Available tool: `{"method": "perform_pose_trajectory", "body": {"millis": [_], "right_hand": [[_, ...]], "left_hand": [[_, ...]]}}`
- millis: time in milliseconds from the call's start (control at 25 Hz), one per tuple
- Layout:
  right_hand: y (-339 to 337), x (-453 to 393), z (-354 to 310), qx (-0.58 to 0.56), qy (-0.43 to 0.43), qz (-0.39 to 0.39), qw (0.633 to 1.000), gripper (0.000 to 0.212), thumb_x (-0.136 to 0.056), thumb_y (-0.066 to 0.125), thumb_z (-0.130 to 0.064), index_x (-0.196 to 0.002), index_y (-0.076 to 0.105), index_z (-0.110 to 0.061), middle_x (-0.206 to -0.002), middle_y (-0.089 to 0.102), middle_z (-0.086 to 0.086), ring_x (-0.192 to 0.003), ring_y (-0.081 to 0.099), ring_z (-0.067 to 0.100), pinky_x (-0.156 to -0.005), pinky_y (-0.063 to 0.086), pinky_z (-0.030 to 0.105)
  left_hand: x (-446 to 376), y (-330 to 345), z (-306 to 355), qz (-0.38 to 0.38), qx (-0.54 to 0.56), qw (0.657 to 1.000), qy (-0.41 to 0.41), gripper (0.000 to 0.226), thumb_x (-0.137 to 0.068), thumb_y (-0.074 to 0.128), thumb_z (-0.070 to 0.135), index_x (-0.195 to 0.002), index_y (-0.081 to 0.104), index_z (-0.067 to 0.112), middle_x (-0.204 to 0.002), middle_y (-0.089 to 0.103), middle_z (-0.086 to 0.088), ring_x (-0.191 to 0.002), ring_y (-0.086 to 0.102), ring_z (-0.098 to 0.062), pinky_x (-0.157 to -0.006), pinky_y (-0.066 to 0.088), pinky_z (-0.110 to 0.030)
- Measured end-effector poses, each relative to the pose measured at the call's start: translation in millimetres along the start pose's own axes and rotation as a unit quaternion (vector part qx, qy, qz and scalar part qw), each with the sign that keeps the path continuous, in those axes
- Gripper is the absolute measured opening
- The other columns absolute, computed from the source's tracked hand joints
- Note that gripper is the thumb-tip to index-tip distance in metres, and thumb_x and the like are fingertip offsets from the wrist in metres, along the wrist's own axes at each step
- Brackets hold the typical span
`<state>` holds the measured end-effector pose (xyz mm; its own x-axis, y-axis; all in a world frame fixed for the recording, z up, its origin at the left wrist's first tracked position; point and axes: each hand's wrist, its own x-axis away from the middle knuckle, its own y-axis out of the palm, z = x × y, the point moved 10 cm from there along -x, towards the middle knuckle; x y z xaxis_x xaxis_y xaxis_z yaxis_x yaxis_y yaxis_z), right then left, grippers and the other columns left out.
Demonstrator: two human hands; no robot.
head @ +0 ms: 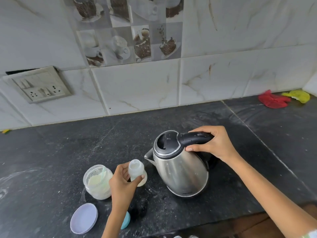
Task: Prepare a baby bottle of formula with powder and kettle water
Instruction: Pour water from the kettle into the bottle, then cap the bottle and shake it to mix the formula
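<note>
Nearest, a round purple lid flat on the black counter. Behind it, an open jar with pale powder inside. Just right, a small clear baby bottle, open-topped, pinched by the left hand. Further right, a shiny steel kettle, black lid down, handle gripped by the right hand.

Kettle steel-silver, black lid; counter black, speckled; jar lid lilac; cloths red, yellow.
</note>
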<state>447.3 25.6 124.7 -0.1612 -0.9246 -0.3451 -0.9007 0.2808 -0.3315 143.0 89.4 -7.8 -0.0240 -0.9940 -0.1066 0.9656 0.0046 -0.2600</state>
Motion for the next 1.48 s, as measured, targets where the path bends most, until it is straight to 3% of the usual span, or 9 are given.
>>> {"method": "perform_pose_trajectory", "body": {"millis": [240,440,600,720,800,960,1160,1320,1480], "right_hand": [[-23.8,19.7,43.8,-0.054,0.019,0.084,0.995,0.044,-0.050,0.092,-0.018,-0.090,0.076,-0.015,-0.090,0.078,0.003,-0.085,0.073,0.018,-0.078,0.056,0.026],[-13.1,25.7,51.5,-0.056,0.013,0.088,0.994,0.041,-0.056,0.089,-0.020,-0.093,0.073,-0.016,-0.093,0.076,0.000,-0.086,0.071,0.011,-0.078,0.052,0.019],[-5.5,23.0,53.1,-0.010,0.022,0.076,0.997,0.043,-0.063,0.089,-0.036,-0.097,0.069,-0.018,-0.093,0.073,-0.004,-0.090,0.068,0.013,-0.081,0.053,0.028],[-5.8,27.5,33.9,0.134,-0.036,0.087,0.987,0.047,-0.075,0.079,-0.042,-0.112,0.064,-0.018,-0.115,0.064,-0.005,-0.107,0.061,0.012,-0.090,0.051,0.030],[-4.4,39.1,6.1,0.223,-0.105,0.131,0.960,0.045,-0.081,0.078,-0.030,-0.119,0.063,-0.012,-0.125,0.059,0.001,-0.116,0.056,0.016,-0.095,0.047,0.022],[38.5,74.2,-57.7,0.257,-0.227,0.199,0.918,0.026,-0.083,0.075,-0.009,-0.106,0.070,0.000,-0.116,0.065,0.013,-0.107,0.059,0.023,-0.094,0.048,0.026],[163.5,104.4,-39.3,0.226,-0.197,0.050,0.953,0.024,-0.087,0.072,-0.019,-0.108,0.070,-0.008,-0.114,0.065,0.005,-0.106,0.062,0.017,-0.089,0.051,0.028],[252.9,123.5,23.9,0.244,-0.072,-0.099,0.962,0.051,-0.088,0.063,-0.045,-0.130,0.057,-0.017,-0.132,0.057,0.000,-0.124,0.053,0.016,-0.101,0.048,0.035],[292.7,132.4,50.9,0.249,0.020,-0.145,0.957,0.072,-0.082,0.066,-0.052,-0.142,0.041,-0.021,-0.145,0.048,-0.003,-0.136,0.041,0.013,-0.122,0.013,0.030]], "left_hand": [[4.2,-2.3,6.3,0.020,-0.018,1.000,-0.003,0.052,-0.059,0.087,0.000,-0.099,0.059,0.018,-0.099,0.069,0.007,-0.094,0.066,-0.008,-0.086,0.053,-0.029],[11.0,-12.5,6.5,0.048,-0.014,0.999,-0.009,0.052,-0.058,0.087,0.000,-0.099,0.060,0.016,-0.099,0.069,0.006,-0.095,0.066,-0.008,-0.086,0.052,-0.028],[21.9,-21.9,7.3,0.061,-0.019,0.998,-0.011,0.051,-0.059,0.087,0.000,-0.097,0.059,0.021,-0.099,0.068,0.008,-0.093,0.067,-0.005,-0.085,0.051,-0.026],[30.7,-31.4,14.7,0.067,-0.031,0.997,-0.004,0.050,-0.060,0.086,0.000,-0.098,0.059,0.018,-0.096,0.066,0.013,-0.086,0.063,0.011,-0.083,0.051,-0.020],[33.9,-42.2,18.7,0.075,-0.037,0.997,-0.001,0.052,-0.059,0.087,0.001,-0.101,0.060,0.015,-0.095,0.067,0.011,-0.085,0.064,0.008,-0.082,0.053,-0.019],[37.2,-74.3,20.3,0.075,-0.037,0.997,-0.002,0.054,-0.057,0.089,0.005,-0.101,0.062,0.020,-0.097,0.069,0.008,-0.090,0.066,-0.001,-0.083,0.051,-0.021],[42.4,-112.4,12.8,0.057,-0.018,0.998,0.013,0.054,-0.056,0.089,0.002,-0.096,0.061,0.025,-0.099,0.069,0.009,-0.091,0.067,0.000,-0.080,0.053,-0.016],[47.8,-130.4,-2.0,0.037,0.000,0.999,0.023,0.054,-0.057,0.088,0.002,-0.102,0.063,0.016,-0.100,0.070,0.006,-0.093,0.067,-0.004,-0.082,0.052,-0.018],[54.2,-133.0,-15.3,0.020,-0.003,1.000,0.011,0.053,-0.058,0.088,0.003,-0.103,0.063,0.016,-0.099,0.070,0.007,-0.092,0.066,0.000,-0.080,0.050,-0.012]]}}
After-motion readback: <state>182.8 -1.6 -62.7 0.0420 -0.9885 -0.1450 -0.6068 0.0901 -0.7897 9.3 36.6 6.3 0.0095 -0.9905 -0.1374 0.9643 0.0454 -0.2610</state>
